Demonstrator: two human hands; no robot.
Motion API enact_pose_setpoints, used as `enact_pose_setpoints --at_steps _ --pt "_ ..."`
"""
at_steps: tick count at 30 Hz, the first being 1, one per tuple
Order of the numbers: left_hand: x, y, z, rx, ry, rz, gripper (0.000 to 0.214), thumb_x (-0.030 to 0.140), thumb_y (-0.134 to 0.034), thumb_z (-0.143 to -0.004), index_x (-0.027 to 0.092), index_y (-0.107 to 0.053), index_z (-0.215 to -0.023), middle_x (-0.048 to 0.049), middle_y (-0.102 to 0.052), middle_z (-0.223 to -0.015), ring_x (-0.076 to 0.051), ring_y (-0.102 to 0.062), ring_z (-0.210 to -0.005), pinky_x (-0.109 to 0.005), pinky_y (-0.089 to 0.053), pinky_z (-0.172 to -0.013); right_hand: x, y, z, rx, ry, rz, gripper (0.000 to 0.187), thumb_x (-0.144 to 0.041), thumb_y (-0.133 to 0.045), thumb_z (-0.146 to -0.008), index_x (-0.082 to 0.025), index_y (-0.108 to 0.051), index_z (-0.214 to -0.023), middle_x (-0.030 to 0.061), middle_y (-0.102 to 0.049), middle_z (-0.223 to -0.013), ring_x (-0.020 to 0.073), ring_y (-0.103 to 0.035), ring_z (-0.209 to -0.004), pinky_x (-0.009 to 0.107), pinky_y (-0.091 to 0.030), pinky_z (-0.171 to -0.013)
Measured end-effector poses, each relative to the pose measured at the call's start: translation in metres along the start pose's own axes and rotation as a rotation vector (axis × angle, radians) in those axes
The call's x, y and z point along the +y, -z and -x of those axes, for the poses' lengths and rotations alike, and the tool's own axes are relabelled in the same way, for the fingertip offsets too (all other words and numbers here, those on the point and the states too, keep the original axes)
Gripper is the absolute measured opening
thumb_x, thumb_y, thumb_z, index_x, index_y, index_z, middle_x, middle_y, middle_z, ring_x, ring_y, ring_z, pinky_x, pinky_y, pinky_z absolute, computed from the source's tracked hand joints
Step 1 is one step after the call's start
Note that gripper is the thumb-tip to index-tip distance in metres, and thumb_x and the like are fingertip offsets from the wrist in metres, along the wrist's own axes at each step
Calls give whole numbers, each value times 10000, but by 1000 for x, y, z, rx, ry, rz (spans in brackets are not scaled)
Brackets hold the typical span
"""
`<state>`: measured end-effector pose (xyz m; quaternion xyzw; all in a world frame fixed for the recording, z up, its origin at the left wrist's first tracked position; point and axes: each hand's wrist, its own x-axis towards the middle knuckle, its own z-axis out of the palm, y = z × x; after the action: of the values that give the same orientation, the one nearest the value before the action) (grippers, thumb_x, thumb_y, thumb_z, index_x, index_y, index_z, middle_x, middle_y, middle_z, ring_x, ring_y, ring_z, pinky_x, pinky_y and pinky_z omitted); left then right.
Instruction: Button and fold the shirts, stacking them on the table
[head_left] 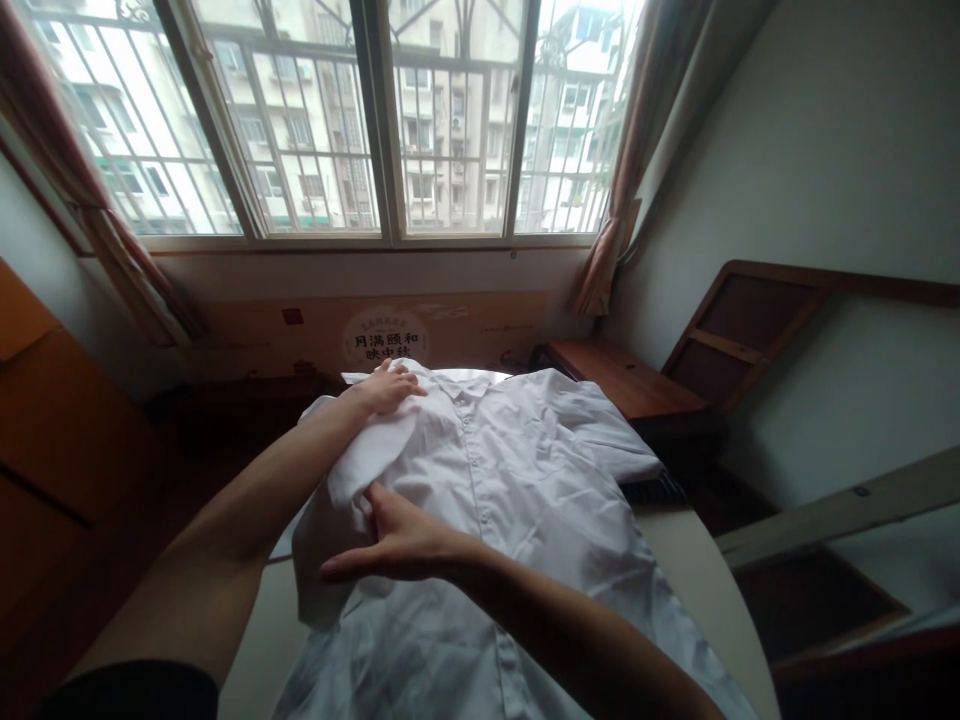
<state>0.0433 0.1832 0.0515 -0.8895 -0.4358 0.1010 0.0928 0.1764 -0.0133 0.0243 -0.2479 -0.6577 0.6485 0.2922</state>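
Observation:
A white button-up shirt [517,470] lies spread front side up on a pale round-edged table [697,560], its collar at the far end. My left hand [390,388] rests on the shirt near its left shoulder, fingers stretched out over the cloth. Nearer to me, my right hand [401,535] is at the shirt's left sleeve [375,450]. Its thumb points away to the left, apart from the fingers, which are partly hidden under the sleeve's fold. The right sleeve [607,435] lies out toward the table's right edge.
Beyond the table, a printed board [480,335] with Chinese characters stands below a barred window [450,150]. A low reddish-brown wooden table [630,380] is at the back right. An orange-brown cabinet [52,430] stands on the left. Something dark and ridged [656,490] shows beneath the right sleeve.

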Motion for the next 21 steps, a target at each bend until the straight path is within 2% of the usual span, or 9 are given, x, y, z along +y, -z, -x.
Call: enact_pose_setpoints --at_steps 2,3,5,8,10,12,15,18,21 --pt "4 -4 -6 8 -81 15 576 37 -501 -739 390 -590 -1185 2 -437 -1425 -268 -323 -1314 -551 -144 -1058 6 4 -2 -70 19 -37 822 -353 -845 -512 -197 -486 -1234 56 -571 -1108 225 -538 -1048 330 -472 -857" --pt "6 -5 -9 -12 -121 16 536 33 -525 -714 378 -636 -1108 15 -445 -1419 -270 -315 -1315 -535 -146 -1058 11 5 -5 -107 33 -80 837 -323 -840 -520 -209 -458 -1256 59 -551 -1141 220 -528 -1064 314 -473 -839" --pt "11 -8 -14 -46 -173 2 351 57 -564 -702 309 -705 -902 1 -563 -1294 -263 -384 -1249 -495 -171 -1048 25 7 -10 -167 58 -210 813 -259 -809 -543 -231 -433 -1264 55 -536 -1167 204 -537 -1045 263 -476 -751" --pt "15 -11 -17 -2 -179 -36 134 127 -587 -732 218 -684 -721 -50 -678 -984 -229 -506 -1032 -424 -261 -975 48 8 -16 -245 6 -395 601 -195 -712 -602 -213 -505 -1166 44 -578 -1107 177 -577 -955 205 -437 -640" --pt "15 -10 -17 51 -173 -59 130 135 -561 -750 188 -658 -680 -66 -675 -883 -212 -520 -927 -384 -312 -894 60 7 -19 -289 -39 -417 463 -184 -664 -641 -184 -554 -1091 50 -604 -1074 173 -588 -952 216 -440 -677" --pt "12 -6 -16 105 -157 -61 160 121 -522 -757 178 -639 -663 -68 -669 -859 -204 -518 -885 -361 -332 -830 69 5 -20 -339 -23 -331 483 -203 -677 -656 -176 -548 -1121 64 -608 -1102 194 -579 -1017 254 -454 -771" --pt "3 3 -13 170 -70 -15 170 88 -499 -719 184 -635 -684 -56 -668 -853 -206 -517 -911 -345 -337 -796 78 -4 -21 -351 26 7 729 -314 -751 -645 -201 -434 -1292 80 -588 -1190 243 -535 -1129 334 -421 -922" --pt "-14 14 -10 162 46 39 215 68 -502 -672 201 -664 -721 -43 -670 -828 -203 -518 -944 -341 -333 -818 83 -22 -23 -249 -36 423 854 -521 -741 -630 -203 -391 -1341 111 -561 -1236 321 -483 -1188 448 -346 -1011" --pt "-32 23 -5 83 120 64 235 85 -531 -649 237 -702 -701 -22 -678 -832 -201 -515 -954 -356 -312 -874 86 -43 -29 -61 -130 606 925 -668 -689 -585 -160 -415 -1308 152 -559 -1203 378 -498 -1134 539 -356 -971"
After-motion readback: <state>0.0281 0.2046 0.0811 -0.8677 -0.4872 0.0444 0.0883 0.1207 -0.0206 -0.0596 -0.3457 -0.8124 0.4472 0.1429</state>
